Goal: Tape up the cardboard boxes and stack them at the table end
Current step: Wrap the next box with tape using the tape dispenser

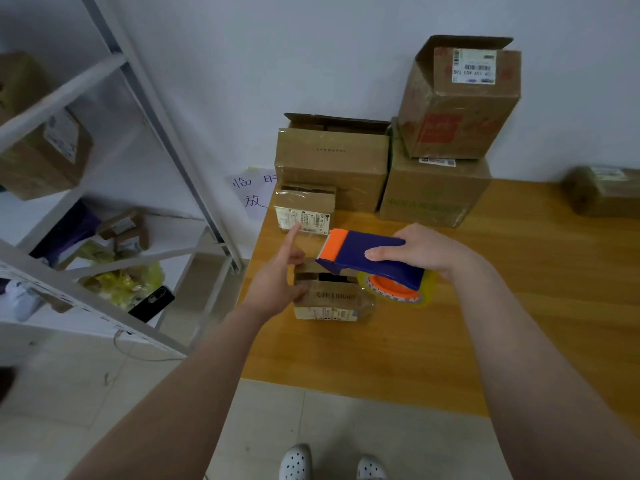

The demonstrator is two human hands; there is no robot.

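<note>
A small cardboard box (332,301) with a printed label lies on the wooden table (450,341) near its left edge. My right hand (419,249) grips a blue and orange tape dispenser (367,254) holding a roll of clear tape (398,289), just above the box's right side. My left hand (277,271) touches the box's left side with the thumb, its forefinger straight and pointing up. At the far left end of the table stand a small labelled box (304,207), a wide box (332,161), a large box (433,192) and a tall box (460,102) stacked on it.
Another brown box (602,192) lies at the far right of the table by the wall. A white metal shelf (114,188) with boxes, bags and a phone stands left of the table. A paper note (251,194) hangs on the wall. Tiled floor lies below.
</note>
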